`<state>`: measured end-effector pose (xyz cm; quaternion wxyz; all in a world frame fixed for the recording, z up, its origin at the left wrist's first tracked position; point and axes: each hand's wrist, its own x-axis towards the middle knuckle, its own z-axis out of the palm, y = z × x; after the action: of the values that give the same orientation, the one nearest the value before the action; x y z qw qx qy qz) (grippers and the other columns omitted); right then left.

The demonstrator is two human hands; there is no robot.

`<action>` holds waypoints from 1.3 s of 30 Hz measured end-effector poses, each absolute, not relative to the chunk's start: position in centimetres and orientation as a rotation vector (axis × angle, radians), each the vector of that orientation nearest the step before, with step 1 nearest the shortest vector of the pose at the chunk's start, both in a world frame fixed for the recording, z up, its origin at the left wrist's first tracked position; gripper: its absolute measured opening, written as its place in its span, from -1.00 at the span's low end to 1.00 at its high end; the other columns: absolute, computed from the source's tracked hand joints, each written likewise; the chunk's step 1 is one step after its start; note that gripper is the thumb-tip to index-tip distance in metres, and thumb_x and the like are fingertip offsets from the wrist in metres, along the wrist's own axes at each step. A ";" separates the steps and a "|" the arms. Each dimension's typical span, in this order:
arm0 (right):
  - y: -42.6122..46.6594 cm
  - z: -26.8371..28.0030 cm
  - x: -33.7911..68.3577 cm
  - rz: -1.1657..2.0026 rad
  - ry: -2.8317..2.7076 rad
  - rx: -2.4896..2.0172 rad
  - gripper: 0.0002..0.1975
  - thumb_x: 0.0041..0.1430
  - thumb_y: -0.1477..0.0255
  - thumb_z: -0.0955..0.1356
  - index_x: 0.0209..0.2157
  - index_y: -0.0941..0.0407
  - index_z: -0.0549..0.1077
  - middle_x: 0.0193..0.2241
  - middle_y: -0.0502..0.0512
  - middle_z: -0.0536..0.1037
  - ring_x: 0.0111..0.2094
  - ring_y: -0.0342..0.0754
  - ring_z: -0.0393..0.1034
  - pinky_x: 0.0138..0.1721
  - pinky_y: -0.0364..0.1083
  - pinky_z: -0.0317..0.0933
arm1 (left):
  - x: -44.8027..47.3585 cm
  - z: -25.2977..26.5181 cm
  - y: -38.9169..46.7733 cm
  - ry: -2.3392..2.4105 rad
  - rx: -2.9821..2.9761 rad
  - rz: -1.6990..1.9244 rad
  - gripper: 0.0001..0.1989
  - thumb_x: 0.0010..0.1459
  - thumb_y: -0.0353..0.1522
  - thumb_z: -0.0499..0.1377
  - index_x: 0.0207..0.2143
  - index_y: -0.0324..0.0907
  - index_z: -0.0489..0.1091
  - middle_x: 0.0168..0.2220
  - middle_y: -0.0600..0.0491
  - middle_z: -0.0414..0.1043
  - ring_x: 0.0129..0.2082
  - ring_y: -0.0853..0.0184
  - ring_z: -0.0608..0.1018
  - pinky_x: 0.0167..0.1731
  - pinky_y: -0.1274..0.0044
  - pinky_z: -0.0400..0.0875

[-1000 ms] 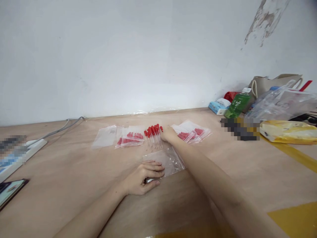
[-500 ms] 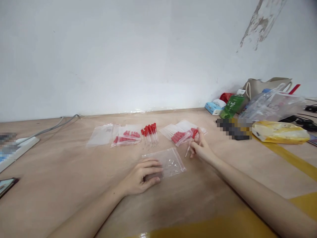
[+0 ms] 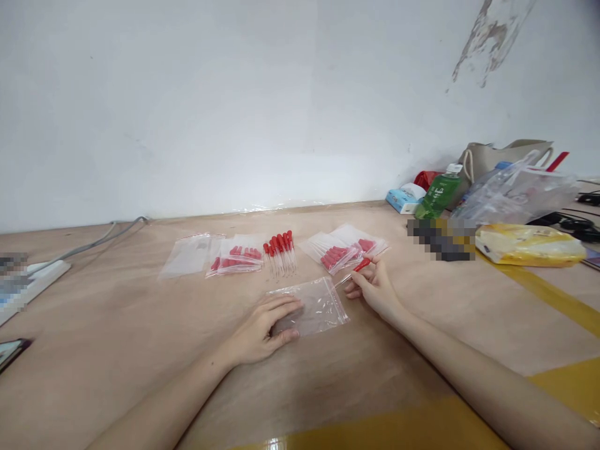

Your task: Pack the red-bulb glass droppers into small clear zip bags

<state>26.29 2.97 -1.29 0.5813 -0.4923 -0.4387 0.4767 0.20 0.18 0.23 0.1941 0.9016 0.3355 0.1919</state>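
Red-topped dropper (image 3: pixel 361 264), right of the frame's centre, is pinched in the right hand (image 3: pixel 380 292), its grip drawn tight. Fingers loosely spread, the left hand (image 3: pixel 260 328) touches a clear bag (image 3: pixel 321 307) below centre.

Droppers (image 3: pixel 282 240) toward back edge of table (image 3: pixel 140 331); filled bags (image 3: pixel 244 263) either side, nearer bag (image 3: pixel 321 306) before them; bottle (image 3: pixel 439 195) further right.

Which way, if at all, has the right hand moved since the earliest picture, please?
Yes: judged against the loose red-topped droppers, the right hand, then just beside them, has moved to the right and toward the camera.
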 end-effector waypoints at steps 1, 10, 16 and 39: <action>2.8 -1.2 26.4 1.159 -1.039 -1.139 -0.41 -0.15 0.25 0.39 -0.15 0.02 0.00 -0.58 -0.20 0.38 -0.65 -0.18 0.35 -0.60 -0.15 0.33 | 0.2 0.2 0.2 0.944 2.521 0.535 -0.57 0.18 -0.25 0.05 0.11 -0.06 0.17 0.08 -0.01 0.25 0.09 0.21 0.28 0.06 0.32 0.20; 2.1 -0.4 28.1 1.333 -1.634 -1.178 -0.69 -0.11 0.24 0.40 -0.38 0.11 0.27 -0.68 -0.17 0.28 -0.68 -0.26 0.14 -0.72 -0.28 0.01 | 0.3 0.2 0.2 0.952 2.539 0.545 -0.52 0.16 -0.24 0.07 0.13 -0.09 0.12 0.09 -0.02 0.23 0.08 0.22 0.29 0.07 0.32 0.19; 3.0 -0.2 27.6 1.248 -1.819 -1.146 -0.71 -0.17 0.26 0.43 -0.48 0.17 0.37 -0.72 -0.18 0.21 -0.69 -0.31 0.00 -0.67 -0.27 -0.15 | 0.3 0.1 0.1 0.953 2.530 0.538 -0.52 0.17 -0.23 0.06 0.13 -0.09 0.11 0.10 -0.02 0.21 0.09 0.22 0.28 0.07 0.33 0.18; 4.3 -0.9 28.1 1.273 -1.568 -1.356 -0.69 -0.12 0.19 0.38 -0.49 0.16 0.35 -0.74 -0.14 0.28 -0.73 -0.28 0.13 -0.72 -0.27 0.03 | 0.4 0.1 0.2 0.924 2.510 0.550 -0.55 0.16 -0.22 0.08 0.09 -0.11 0.18 0.06 0.00 0.28 0.07 0.24 0.30 0.08 0.33 0.18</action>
<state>28.10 4.25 -0.85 0.3469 -0.5228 -0.6044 0.4909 0.39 0.25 0.12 0.2040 0.8998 0.3314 0.1973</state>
